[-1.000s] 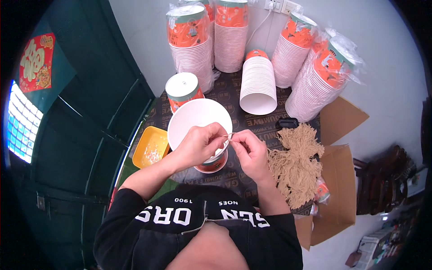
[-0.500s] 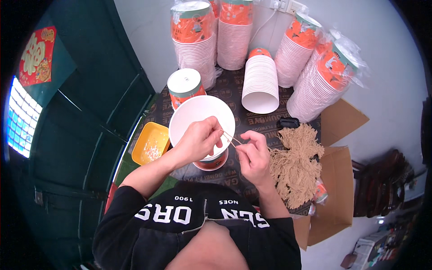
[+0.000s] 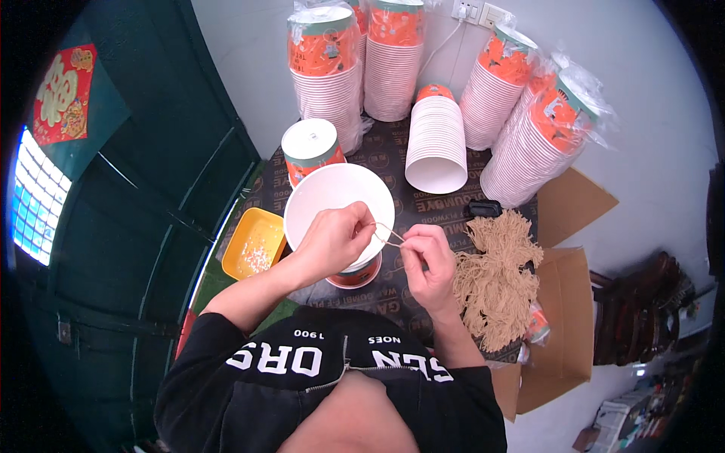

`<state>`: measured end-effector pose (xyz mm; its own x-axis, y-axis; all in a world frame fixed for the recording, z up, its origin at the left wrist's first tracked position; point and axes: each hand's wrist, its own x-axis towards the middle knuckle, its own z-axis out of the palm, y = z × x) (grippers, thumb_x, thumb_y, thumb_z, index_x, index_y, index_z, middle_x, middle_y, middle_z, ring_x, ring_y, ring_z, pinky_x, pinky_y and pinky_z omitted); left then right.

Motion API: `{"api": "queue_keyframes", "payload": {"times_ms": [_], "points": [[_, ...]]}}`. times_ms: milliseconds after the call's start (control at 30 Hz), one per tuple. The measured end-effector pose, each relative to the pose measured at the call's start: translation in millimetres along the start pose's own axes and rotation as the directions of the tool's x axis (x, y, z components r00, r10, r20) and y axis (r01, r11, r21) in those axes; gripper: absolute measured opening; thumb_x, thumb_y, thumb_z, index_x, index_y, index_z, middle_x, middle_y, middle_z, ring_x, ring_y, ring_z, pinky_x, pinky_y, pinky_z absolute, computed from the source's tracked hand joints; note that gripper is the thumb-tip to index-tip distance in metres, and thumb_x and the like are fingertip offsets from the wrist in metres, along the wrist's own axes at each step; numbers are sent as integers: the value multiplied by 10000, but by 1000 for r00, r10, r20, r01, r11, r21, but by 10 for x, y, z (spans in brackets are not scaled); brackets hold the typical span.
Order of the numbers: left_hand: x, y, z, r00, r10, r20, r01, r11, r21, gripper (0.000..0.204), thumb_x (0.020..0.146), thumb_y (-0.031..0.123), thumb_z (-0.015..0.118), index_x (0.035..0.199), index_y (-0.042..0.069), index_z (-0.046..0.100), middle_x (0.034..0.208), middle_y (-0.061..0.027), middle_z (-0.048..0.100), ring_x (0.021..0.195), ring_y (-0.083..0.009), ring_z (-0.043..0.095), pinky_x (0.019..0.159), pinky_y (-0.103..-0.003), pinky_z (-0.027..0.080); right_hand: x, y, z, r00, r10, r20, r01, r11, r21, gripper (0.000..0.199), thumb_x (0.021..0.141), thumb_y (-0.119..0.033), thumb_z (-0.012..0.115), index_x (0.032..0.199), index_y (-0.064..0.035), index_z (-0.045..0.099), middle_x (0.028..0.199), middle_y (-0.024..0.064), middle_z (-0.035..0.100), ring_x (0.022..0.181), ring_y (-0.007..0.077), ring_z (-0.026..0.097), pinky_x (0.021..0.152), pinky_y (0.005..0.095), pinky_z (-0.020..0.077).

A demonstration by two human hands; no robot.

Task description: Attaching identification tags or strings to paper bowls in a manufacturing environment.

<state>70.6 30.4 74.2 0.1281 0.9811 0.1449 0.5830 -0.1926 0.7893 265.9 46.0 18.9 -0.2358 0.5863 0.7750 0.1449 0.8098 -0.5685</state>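
Note:
Between my two hands runs a loop of thin tan string. My left hand pinches one end of it above the mouth of a white paper bucket, which stands stacked on an orange-patterned one. To the right of the bucket's rim, my right hand grips the other end with closed fingers. A heap of the same tan string lies on the table, right of my right hand. The fingertips partly hide how the string is held.
Tall stacks of plastic-wrapped paper buckets stand along the wall; one unwrapped stack lies on its side. A yellow tray with small white bits is at left. A black object sits by the string heap. Right stands an open cardboard box.
The string between my hands has gone from a narrow, slanting double strand to a wider, rounder loop. Both hands have shifted only slightly and keep hold of it.

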Motion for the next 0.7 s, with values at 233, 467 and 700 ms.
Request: {"api": "queue_keyframes", "payload": {"times_ms": [233, 467, 700], "points": [[-127, 74, 5, 977, 213, -25, -209, 972, 107, 62, 885, 40, 676, 873, -7, 637, 733, -108, 670, 627, -163, 669, 558, -289, 511, -15, -20, 174, 952, 296, -79, -279, 944, 175, 60, 901, 37, 650, 931, 3, 611, 701, 20, 585, 581, 57, 523, 516, 220, 401], [-156, 120, -18, 984, 176, 13, -177, 983, 41, 74, 858, 73, 675, 866, 10, 637, 753, -139, 673, 664, -302, 678, 603, -375, 531, -56, 55, 322, 895, 439, -76, -387, 851, 354, 54, 923, 20, 653, 961, 17, 615, 672, -54, 558, 598, -17, 463, 519, 167, 362], [-133, 93, -23, 986, 168, 23, -166, 985, -45, 83, 868, 59, 669, 898, -15, 645, 767, -154, 681, 685, -276, 692, 623, -354, 535, -58, 55, 316, 895, 441, -73, -398, 860, 320, 61, 920, 15, 659, 965, 17, 619, 665, -31, 577, 598, -8, 488, 522, 173, 380]]}}
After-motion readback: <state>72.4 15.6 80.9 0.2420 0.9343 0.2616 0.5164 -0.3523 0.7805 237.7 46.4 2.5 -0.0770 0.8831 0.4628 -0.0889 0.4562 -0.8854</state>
